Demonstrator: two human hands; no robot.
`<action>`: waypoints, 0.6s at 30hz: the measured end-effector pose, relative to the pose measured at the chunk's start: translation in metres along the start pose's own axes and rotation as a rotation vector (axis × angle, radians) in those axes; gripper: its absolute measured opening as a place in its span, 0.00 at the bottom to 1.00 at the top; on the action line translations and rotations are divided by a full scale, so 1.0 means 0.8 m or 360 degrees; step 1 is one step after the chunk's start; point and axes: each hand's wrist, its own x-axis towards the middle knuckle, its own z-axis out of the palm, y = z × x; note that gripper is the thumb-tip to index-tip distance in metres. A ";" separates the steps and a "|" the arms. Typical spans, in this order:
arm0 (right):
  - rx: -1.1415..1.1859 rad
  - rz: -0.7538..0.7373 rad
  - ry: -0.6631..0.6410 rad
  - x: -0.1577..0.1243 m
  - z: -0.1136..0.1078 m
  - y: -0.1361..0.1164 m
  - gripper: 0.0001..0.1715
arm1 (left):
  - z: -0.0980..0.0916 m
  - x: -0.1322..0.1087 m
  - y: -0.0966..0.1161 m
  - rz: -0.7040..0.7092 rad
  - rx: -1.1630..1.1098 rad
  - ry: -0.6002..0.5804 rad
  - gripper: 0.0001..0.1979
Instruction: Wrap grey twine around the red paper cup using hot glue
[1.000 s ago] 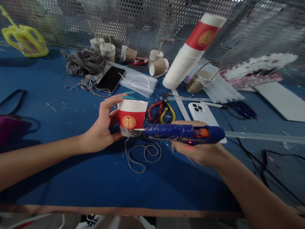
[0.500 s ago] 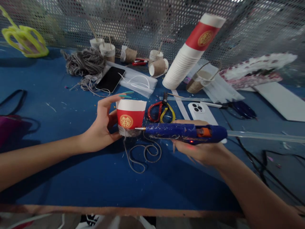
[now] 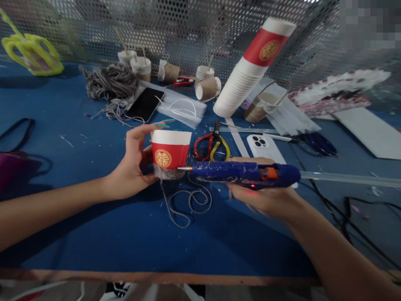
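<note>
Half-curled, the left hand (image 3: 128, 172) held a tapered red-and-white paper cup (image 3: 177, 154), grey yarn (image 3: 171, 174) ringing its base; the right hand (image 3: 271, 202) gripped a blue plastic glue gun (image 3: 227, 171).

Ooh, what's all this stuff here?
Cup: one, red and white, centre
Glue gun: one, blue, centre
Glue stick: one, clear, right
Cord: one, grey, around cup's base
Table: one, blue, underneath
Scissors: one, red and yellow, centre
Phones: two, black left, white right
Cup stack: one, white and red, rear
Wrapped cups: six, brown and white, rear
Yarn: one bundle, grey, rear
Basketlike piece: one, yellow, left
Strip piles: two, translucent, rear
Board: one, white, right
Screen: one, grey, back
Unclear item: one, purple, left
Left grip: one, teal nails, at cup
Right grip: one, around glue gun
</note>
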 end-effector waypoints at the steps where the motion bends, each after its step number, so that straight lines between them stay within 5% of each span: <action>1: -0.0001 -0.0007 0.0005 0.000 -0.001 0.000 0.15 | 0.000 0.000 0.000 -0.0005 -0.0007 -0.0009 0.39; 18: -0.0011 -0.0111 -0.0007 0.001 -0.003 0.007 0.13 | -0.001 0.002 -0.003 0.0073 -0.0046 0.0025 0.43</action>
